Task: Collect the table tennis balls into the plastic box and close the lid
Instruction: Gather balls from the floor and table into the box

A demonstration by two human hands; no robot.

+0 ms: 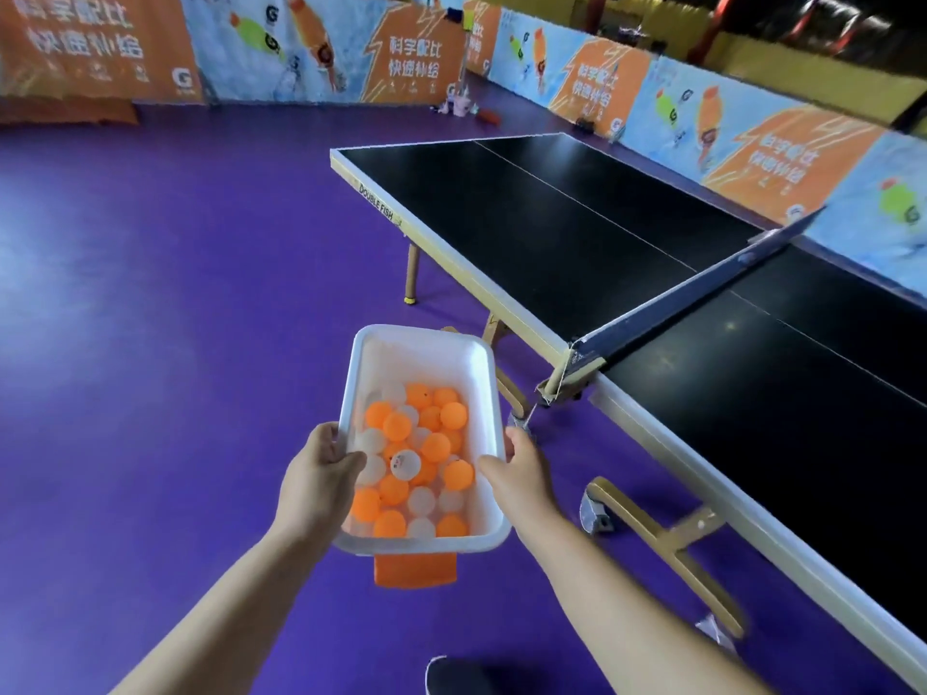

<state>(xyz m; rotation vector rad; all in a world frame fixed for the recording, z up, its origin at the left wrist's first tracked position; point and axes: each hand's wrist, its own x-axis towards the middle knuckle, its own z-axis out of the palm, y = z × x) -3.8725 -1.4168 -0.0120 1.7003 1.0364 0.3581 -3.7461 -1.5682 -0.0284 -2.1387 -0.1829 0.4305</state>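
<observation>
I hold a white plastic box (pixel 426 351) in the air over the purple floor, left of the table. Several orange and white table tennis balls (pixel 419 464) lie piled in its near half. My left hand (pixel 316 474) grips the box's left rim, thumb inside. My right hand (pixel 521 469) grips the right rim. The box has no lid on it. An orange flap (pixel 415 569) hangs under the near end of the box; I cannot tell what it is.
A black table tennis table (pixel 577 228) with a net (pixel 702 293) stretches to the right, its gold legs and wheel (pixel 597 514) near my right arm. Orange and blue banner barriers (pixel 416 57) fence the purple floor (pixel 175 318). A dark shoe (pixel 461 677) shows at the bottom.
</observation>
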